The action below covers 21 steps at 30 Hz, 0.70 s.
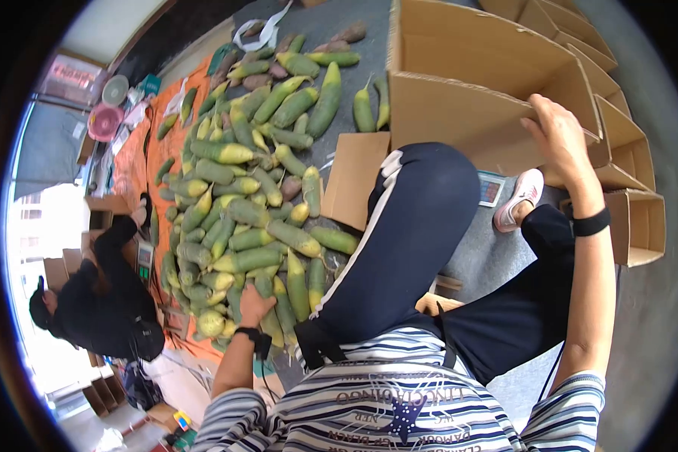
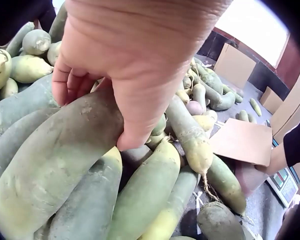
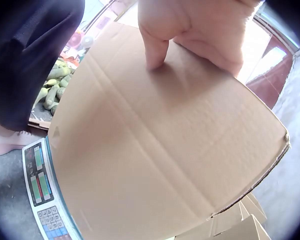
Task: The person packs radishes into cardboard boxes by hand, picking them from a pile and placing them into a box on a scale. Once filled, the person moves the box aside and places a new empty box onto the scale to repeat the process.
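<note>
My left hand (image 1: 256, 307) is at the near edge of a large heap of green radishes (image 1: 237, 215). In the left wrist view the left hand (image 2: 125, 55) grips a thick green radish (image 2: 60, 150), thumb on one side and fingers on the other. My right hand (image 1: 561, 139) holds the top edge of a big open cardboard box (image 1: 459, 113). From the right wrist view, the right hand's (image 3: 190, 35) thumb lies on the outer face of the box wall (image 3: 140, 135); its other fingers are partly hidden over the edge.
A digital scale (image 1: 491, 188) stands beside the box, near a foot in a pink shoe (image 1: 521, 197). More open boxes (image 1: 629, 151) line the right side. A loose cardboard flap (image 1: 354, 177) lies by the knee. Another person (image 1: 113, 294) sits at the left.
</note>
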{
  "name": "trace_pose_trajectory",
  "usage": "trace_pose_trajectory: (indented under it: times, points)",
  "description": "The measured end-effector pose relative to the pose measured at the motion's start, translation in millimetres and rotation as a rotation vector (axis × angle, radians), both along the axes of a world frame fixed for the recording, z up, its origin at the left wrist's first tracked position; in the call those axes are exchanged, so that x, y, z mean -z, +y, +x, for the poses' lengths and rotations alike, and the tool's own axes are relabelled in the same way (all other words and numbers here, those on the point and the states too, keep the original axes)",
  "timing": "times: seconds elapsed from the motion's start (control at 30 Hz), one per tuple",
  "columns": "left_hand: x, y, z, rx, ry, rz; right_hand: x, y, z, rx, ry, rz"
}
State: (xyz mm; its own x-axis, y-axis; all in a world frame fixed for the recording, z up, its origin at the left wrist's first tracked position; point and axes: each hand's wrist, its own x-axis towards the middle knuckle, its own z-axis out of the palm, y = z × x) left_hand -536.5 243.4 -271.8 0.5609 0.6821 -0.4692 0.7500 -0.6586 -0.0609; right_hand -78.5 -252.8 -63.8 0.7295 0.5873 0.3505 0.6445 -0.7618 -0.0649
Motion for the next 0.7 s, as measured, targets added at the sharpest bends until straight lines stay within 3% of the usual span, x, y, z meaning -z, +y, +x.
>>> trace_pose_trajectory:
  times: [0.1, 0.27, 0.4, 0.47, 0.53, 0.67, 0.7]
  points:
    - [-16, -12, 12, 0.091, -0.054, 0.012, 2, 0, 2, -0.005, -0.062, 0.017]
    - [-87, -33, 90, 0.278, -0.18, -0.019, 6, -2, 4, 0.0, -0.016, 0.031]
    - [-163, -52, 174, 0.504, -0.762, -0.049, 8, -3, 1, 0.005, -0.013, 0.044]
    - [-216, -71, 212, 0.369, -0.866, -0.123, 9, -4, 0, 0.013, -0.02, 0.046]
    - [-266, -87, 243, 0.392, -1.045, -0.158, 11, -4, 0, 0.028, -0.025, 0.054]
    - [-336, -127, 304, 0.555, -1.646, -0.204, 6, -2, -5, 0.064, -0.005, 0.045]
    - [-352, -143, 315, 0.569, -1.6, -0.166, 4, -1, -6, 0.076, 0.017, 0.037]
